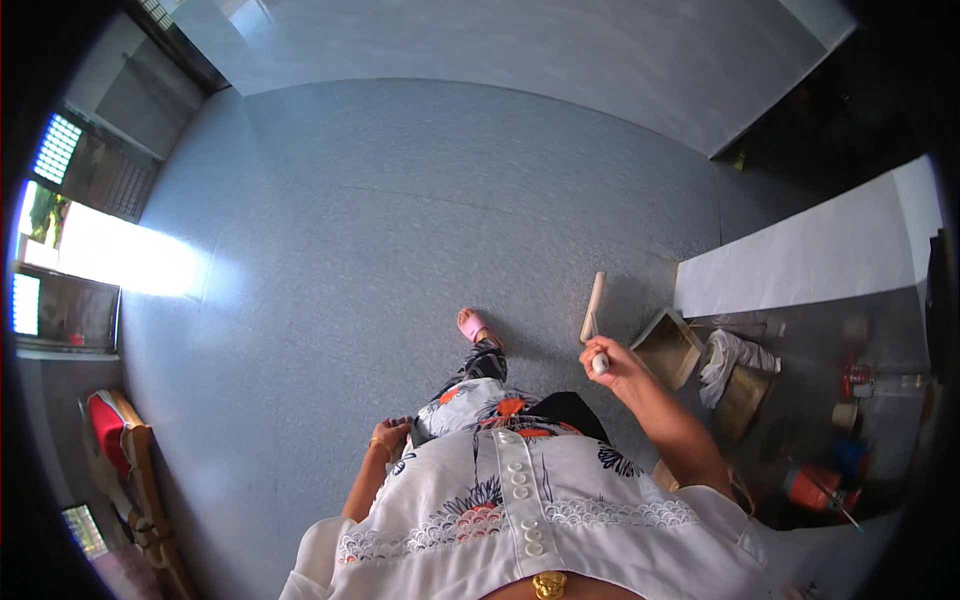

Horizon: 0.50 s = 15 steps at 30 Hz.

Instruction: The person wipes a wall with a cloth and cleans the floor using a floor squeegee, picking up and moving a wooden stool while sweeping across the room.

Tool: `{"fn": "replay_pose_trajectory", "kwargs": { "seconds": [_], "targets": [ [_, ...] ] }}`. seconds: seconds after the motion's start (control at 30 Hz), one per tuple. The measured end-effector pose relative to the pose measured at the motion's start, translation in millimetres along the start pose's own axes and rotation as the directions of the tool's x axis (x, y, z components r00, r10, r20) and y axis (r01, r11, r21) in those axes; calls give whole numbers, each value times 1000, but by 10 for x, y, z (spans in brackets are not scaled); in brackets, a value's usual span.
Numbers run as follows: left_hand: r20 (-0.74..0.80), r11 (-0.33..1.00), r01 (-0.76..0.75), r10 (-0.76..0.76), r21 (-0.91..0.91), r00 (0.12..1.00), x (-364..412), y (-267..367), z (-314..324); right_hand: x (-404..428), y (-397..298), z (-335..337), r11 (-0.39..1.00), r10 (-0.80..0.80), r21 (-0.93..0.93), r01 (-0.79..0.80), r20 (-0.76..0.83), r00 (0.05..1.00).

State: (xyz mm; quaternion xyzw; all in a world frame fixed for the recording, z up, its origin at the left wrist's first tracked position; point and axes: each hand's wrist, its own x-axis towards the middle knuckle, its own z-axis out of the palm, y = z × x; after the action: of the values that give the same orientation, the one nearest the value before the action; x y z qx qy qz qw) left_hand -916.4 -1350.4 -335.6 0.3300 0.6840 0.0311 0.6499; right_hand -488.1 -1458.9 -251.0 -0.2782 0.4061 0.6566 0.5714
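Note:
My right hand [611, 364] is closed around the white handle of a T-shaped hand tool [594, 306]. Its long pale head points away from me, held over the floor; whether it is a squeegee or a roller cannot be told. Low at my left side hangs my left hand [391, 436], with a bracelet at the wrist. Its fingers are curled beside my printed shirt and a small dark grey patch, and whether they grip anything is hidden. One foot in a pink sandal [472, 325] is forward on the grey floor [375, 247].
An open box [669, 349] and a white bag [739, 360] stand to the right, by shelving with bottles and a red container [814, 486]. A white wall panel [802, 247] juts out above them. On the left are a wooden chair [142, 465] with red fabric and a bright doorway [112, 247].

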Motion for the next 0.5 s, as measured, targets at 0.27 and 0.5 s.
{"fn": "replay_pose_trajectory", "kwargs": {
  "seconds": [0.27,0.5],
  "targets": [
    [-44,998,-4,7,57,999,106,751,39,806,356,1083,902,237,-419,-106,275,932],
    [-120,990,76,-61,119,991,526,761,-228,1584,-162,1959,861,449,107,-497,297,843]
  ]
}}
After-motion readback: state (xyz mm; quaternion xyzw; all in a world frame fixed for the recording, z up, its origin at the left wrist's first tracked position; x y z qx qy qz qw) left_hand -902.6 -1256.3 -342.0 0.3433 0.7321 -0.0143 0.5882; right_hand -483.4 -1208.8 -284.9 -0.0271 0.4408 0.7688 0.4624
